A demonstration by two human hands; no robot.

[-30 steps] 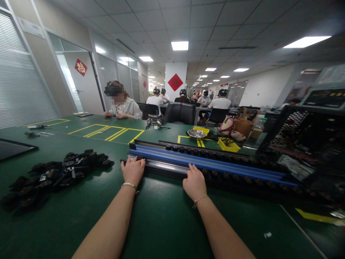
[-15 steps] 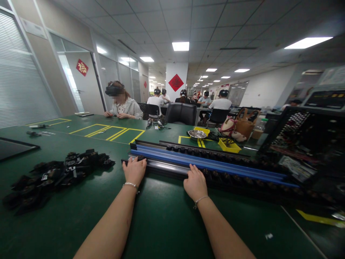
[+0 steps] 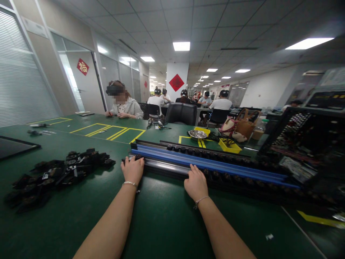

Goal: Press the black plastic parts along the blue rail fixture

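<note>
A long track [image 3: 210, 160] with a blue channel and a bare silver rail [image 3: 167, 167] along its near side lies across the table. Over the rail's left end, my left hand [image 3: 132, 170] is closed on a small black part [image 3: 138, 157], mostly hidden under the fingers. My right hand [image 3: 196, 182] grips the rail's near edge farther right, index finger stretched onto it and the other fingers curled. A row of black parts [image 3: 231, 177] sits on the near rail right of that hand. Loose black parts [image 3: 71, 169] form a pile to the left.
Behind the track stand a metal bowl [image 3: 197, 134] and a yellow tray [image 3: 229, 146]. An open black case [image 3: 302, 144] bounds the right side. A dark panel [image 3: 16, 147] lies at far left. Another person [image 3: 125, 104] sits across the green table [image 3: 161, 219].
My left hand has shifted slightly left along the rail, with the black part under its fingers. My right hand has stayed nearly in place.
</note>
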